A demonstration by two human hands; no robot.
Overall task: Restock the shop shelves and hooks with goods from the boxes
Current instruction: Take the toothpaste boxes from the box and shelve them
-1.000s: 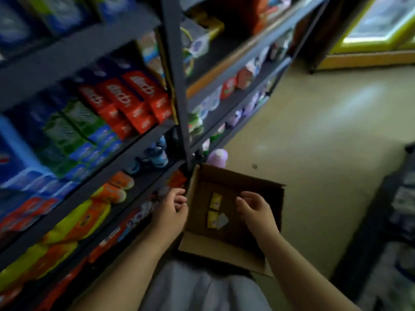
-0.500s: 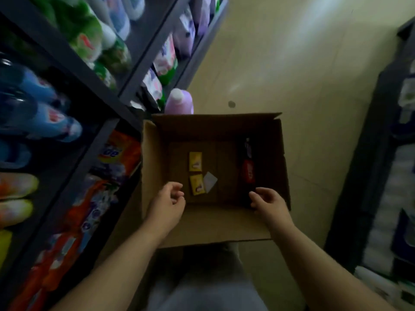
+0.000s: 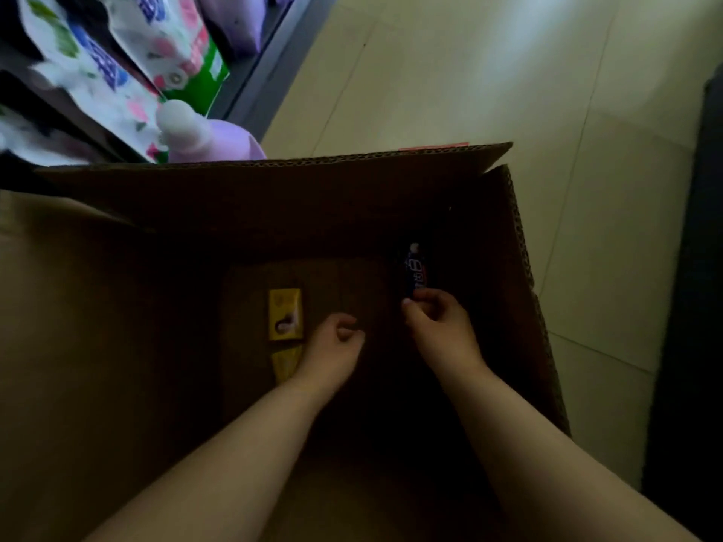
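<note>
Both hands now inside box, right hand touching tube.

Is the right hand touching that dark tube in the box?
Touching. The head view shows the right hand with fingertips curled onto the near end of the dark tube, no gap visible.

Both hands inside cardboard box; right touches dark tube.
</note>
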